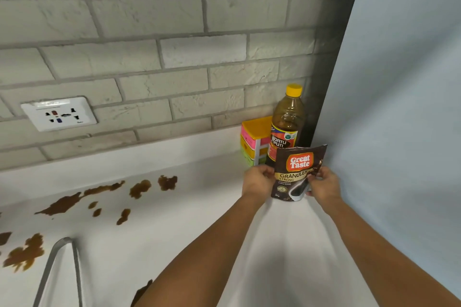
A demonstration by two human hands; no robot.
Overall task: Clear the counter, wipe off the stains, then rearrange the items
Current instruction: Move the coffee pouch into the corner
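Note:
A dark brown coffee pouch (294, 172) labelled Great Taste Granules stands upright at the far right corner of the white counter (199, 219). My left hand (257, 180) pinches its left edge and my right hand (324, 182) pinches its right edge. Behind the pouch stand a brown bottle (287, 122) with a yellow cap and a small yellow and pink drawer box (253, 141). Brown stains (62, 204) spread over the left half of the counter, with more stains (25, 253) near the front left.
A light blue wall (399, 107) closes off the right side. A grey brick wall with a white power socket (58, 113) runs along the back. A curved metal faucet (59, 264) rises at the lower left.

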